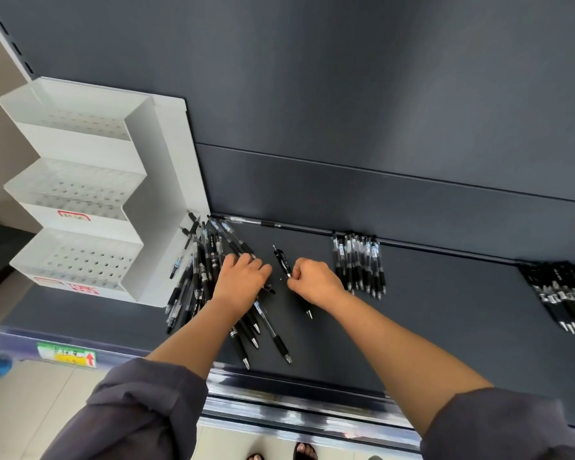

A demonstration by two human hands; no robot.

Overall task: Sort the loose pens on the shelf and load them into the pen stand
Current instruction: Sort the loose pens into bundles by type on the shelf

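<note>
One slim black pen, pinched in the right hand, lies front-to-back at the middle of the dark shelf; the left hand, fingers bent, grip unclear, covers the loose black pen heap. The white stepped pen stand at the shelf's left end sits nearer that hand.

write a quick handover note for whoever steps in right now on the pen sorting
Left hand: on the loose pile, fingers curled into the pens; whether it grips one is unclear.
Right hand: pinches a black pen just right of the pile.
Done: a sorted row on the shelf and a second group at the far right.
Pen stand, at the left: no pens show in any of its three tiers.
Left to do: sort the rest of the pile, then load everything into the stand.
</note>
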